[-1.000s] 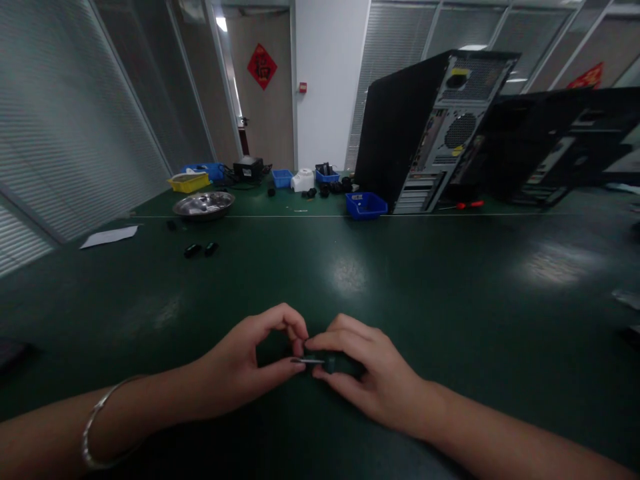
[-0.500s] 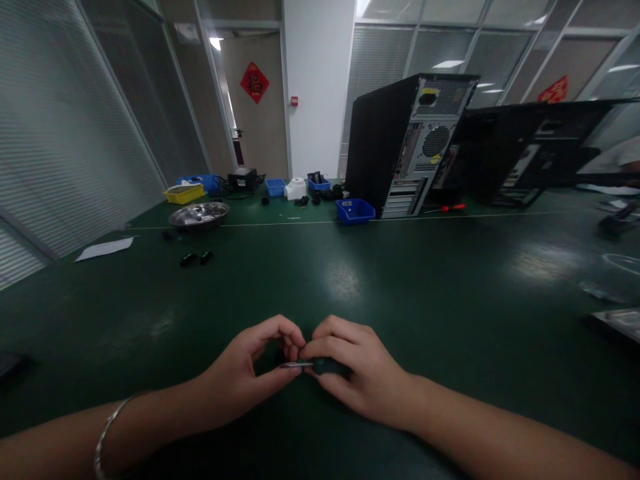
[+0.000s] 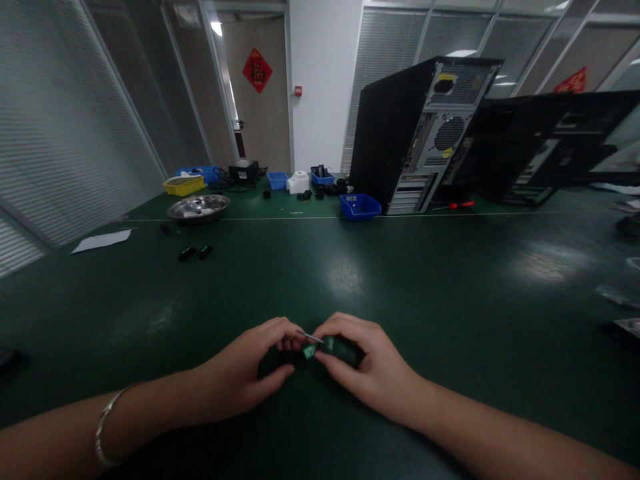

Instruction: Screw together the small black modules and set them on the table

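My right hand (image 3: 367, 353) is closed round the dark handle of a small screwdriver (image 3: 341, 348), whose thin metal shaft points left and slightly up. A small green circuit board (image 3: 309, 351) sits between the two hands, beside my right thumb and fingertips. My left hand (image 3: 267, 360) curls round a small black part (image 3: 291, 359), which touches or nearly touches the board. Shadow hides the part's exact shape. Both hands are low over the dark green table (image 3: 320, 287).
Two small black pieces (image 3: 195, 253) lie at the left, with a metal bowl (image 3: 199, 207) and paper (image 3: 102, 241) beyond. At the back are a yellow tray (image 3: 184, 186), a blue bin (image 3: 360, 207) and a computer tower (image 3: 395, 133). A red-handled tool (image 3: 461, 205) lies near the tower.
My hands have drawn slightly apart at the fingertips. The metal shaft has tilted upward, and the green board and black part now show between the hands. The view has shifted slightly.
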### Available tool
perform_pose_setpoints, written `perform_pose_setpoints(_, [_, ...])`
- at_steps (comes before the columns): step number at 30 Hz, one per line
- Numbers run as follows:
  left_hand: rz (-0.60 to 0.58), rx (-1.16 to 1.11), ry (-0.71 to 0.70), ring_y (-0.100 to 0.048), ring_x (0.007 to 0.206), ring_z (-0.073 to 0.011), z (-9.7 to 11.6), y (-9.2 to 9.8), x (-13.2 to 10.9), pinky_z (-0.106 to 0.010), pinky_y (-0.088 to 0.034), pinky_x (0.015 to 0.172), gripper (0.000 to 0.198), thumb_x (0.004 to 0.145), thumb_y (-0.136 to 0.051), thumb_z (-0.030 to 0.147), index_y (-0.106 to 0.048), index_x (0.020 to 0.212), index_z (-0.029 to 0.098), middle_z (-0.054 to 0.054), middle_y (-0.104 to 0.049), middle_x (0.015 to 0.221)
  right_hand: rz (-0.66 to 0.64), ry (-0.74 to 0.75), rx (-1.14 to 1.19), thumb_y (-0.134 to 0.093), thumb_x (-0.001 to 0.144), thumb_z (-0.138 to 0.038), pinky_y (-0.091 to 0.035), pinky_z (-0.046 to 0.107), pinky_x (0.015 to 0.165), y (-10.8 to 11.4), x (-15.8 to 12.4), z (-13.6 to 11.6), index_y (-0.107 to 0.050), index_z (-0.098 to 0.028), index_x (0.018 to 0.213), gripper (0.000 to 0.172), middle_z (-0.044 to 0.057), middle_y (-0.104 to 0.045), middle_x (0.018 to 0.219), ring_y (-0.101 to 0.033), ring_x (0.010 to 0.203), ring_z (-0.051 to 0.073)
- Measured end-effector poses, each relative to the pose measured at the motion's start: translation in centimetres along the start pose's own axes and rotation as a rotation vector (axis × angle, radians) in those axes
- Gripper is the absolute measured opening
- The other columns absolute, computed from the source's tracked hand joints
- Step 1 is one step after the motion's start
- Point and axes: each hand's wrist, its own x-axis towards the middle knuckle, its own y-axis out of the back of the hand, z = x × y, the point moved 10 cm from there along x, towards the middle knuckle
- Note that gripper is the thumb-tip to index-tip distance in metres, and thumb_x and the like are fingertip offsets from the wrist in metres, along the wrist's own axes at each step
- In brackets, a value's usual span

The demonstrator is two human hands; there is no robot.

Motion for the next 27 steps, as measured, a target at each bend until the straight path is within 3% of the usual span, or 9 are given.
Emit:
perform_pose_setpoints(8, [0.036, -0.136, 0.098, -0.057, 0.085, -0.0184, -0.9, -0.9, -0.2, -0.031, -0.049, 0.078, 0.038, 0.079, -0.074, 0.014, -0.055, 0.111, 0.020, -0.002, -0.061, 0.096, -0.049, -0.053, 0.006, -0.066, 0.084, -0.007, -0.051, 0.030, 0.075, -1.0, 0.0, 0.5, -0.069, -0.018, 0.094, 0.015, 0.004, -0.066, 0.090, -0.064, 0.084, 0.018])
perform_pose_setpoints(15, [0.068, -0.153, 0.081, -0.056, 0.082, -0.0173, -0.9, -0.7, -0.3, -0.031, -0.049, 0.075, 0.041, 0.079, -0.072, 0.012, -0.051, 0.113, 0.020, -0.001, -0.059, 0.094, -0.120, -0.058, -0.017, -0.067, 0.081, -0.004, -0.051, 0.030, 0.076, -1.8, -0.5, 0.2, -0.070, -0.019, 0.095, 0.021, 0.004, -0.064, 0.093, -0.063, 0.085, 0.018])
perform_pose_setpoints(27, [0.019, -0.131, 0.066, -0.056, 0.086, -0.0182, -0.6, -1.0, -0.4, -0.033, -0.049, 0.079, 0.041, 0.082, -0.071, 0.011, -0.051, 0.117, 0.021, -0.002, -0.058, 0.099, -0.159, -0.085, -0.030, -0.069, 0.081, -0.005, -0.050, 0.031, 0.077, -2.1, -0.6, 0.5, -0.070, -0.016, 0.096, 0.018, 0.006, -0.064, 0.094, -0.063, 0.086, 0.019])
